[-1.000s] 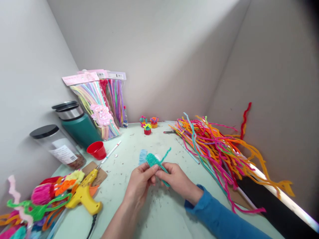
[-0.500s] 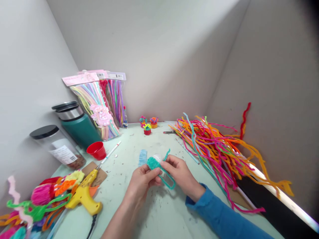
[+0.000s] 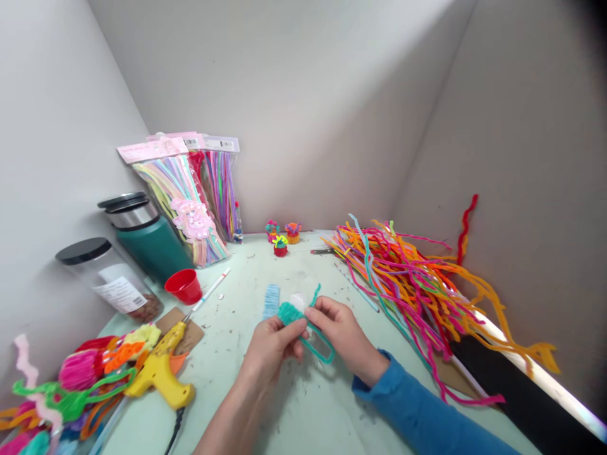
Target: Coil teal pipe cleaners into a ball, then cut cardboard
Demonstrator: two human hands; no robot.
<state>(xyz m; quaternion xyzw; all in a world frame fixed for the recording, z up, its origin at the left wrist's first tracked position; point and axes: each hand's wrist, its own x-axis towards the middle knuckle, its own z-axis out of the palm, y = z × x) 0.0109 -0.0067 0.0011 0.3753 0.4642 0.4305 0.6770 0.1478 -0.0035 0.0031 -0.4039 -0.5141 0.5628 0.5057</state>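
Two hands in the head view, right? State of each grip?

Left hand (image 3: 279, 340): closed, thumb on top of the teal chenille piece (image 3: 288, 313), fingers beneath. Right hand (image 3: 342, 330): narrow pinch on the same piece's strand, free tail (image 3: 315, 294) poking up past the fingertips.

Where's the piece exactly?

Between the hands, over the middle of the desk (image 3: 222, 357). Dense block shows just beyond the left thumb; a loop (image 3: 327, 360) hangs out on the near side, beside the right palm.

Long axis?

Slanted, far-left to near-right. Block is nearer the left hand. Key relation, I'd judge: tail lies right of the block, and the right hand has it.

Anything close by?

Light-blue chenille piece (image 3: 272, 301) just left of the block. White lump (image 3: 298, 299) behind; can't tell what. Yellow glue gun (image 3: 164, 374) well left, strand pile (image 3: 403, 272) right.
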